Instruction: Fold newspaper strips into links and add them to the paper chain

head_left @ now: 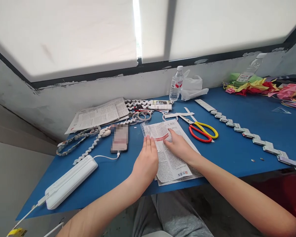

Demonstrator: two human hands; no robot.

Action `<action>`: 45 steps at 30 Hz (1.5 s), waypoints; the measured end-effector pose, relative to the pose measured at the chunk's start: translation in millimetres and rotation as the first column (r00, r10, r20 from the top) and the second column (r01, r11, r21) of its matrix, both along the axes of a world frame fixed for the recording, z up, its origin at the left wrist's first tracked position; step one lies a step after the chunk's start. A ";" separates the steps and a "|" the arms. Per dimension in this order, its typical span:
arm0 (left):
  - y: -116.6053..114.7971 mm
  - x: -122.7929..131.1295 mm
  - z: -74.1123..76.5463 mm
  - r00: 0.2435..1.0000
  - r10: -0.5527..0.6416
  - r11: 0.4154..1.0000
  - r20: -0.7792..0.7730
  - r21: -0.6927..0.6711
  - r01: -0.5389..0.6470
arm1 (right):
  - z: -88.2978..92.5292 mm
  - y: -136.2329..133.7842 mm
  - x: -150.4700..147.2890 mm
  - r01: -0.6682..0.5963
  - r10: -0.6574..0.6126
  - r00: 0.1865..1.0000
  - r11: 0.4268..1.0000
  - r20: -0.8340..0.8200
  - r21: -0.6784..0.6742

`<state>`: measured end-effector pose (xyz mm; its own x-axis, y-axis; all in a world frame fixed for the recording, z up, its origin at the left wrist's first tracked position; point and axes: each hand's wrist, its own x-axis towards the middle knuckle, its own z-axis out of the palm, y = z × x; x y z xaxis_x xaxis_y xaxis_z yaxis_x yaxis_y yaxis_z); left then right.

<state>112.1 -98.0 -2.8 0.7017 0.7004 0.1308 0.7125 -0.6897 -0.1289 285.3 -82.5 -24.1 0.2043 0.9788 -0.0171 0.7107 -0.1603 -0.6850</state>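
Newspaper sheet under both hands; folded chains present, sheet not in strips.
The newspaper sheet (174, 161) lies layered over another sheet at the near edge of the blue table (108, 177). Left hand (146, 161): flat, fingers extended together along the sheet's left edge, beside a clear ruler (144, 127); no grasp visible, and whether it presses the ruler cannot be told. Right hand (179, 146): on the sheet, thumb and forefinger spread, nothing pinched between them. Done: a folded paper chain (259, 140) at right and another chain (90, 151) at left; cut strips (171, 115) lie by the scissors (194, 124). Left, as judged: the sheet is still undivided. Overall completion cannot be told.
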 end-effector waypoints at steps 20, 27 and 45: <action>46.7 22.0 -1.3 0.995 -0.035 0.998 0.098 -0.047 0.040 | 2.6 0.6 5.7 -0.018 0.016 0.996 1.000 -0.085 -0.026; 81.8 25.1 -29.4 0.993 -0.003 0.979 0.117 -0.200 0.027 | -7.6 1.1 16.5 -0.020 0.019 1.000 0.999 -0.017 -0.031; 83.1 24.9 -28.1 0.993 0.070 0.939 0.093 -0.343 -0.034 | -10.8 73.9 35.7 -0.004 0.010 0.999 0.995 -0.052 0.103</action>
<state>137.0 -14.9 -31.0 0.6586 0.7507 -0.0528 0.7455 -0.6412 0.1818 321.0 -8.6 -34.9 0.1990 0.9773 0.0732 0.6743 -0.0824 -0.7339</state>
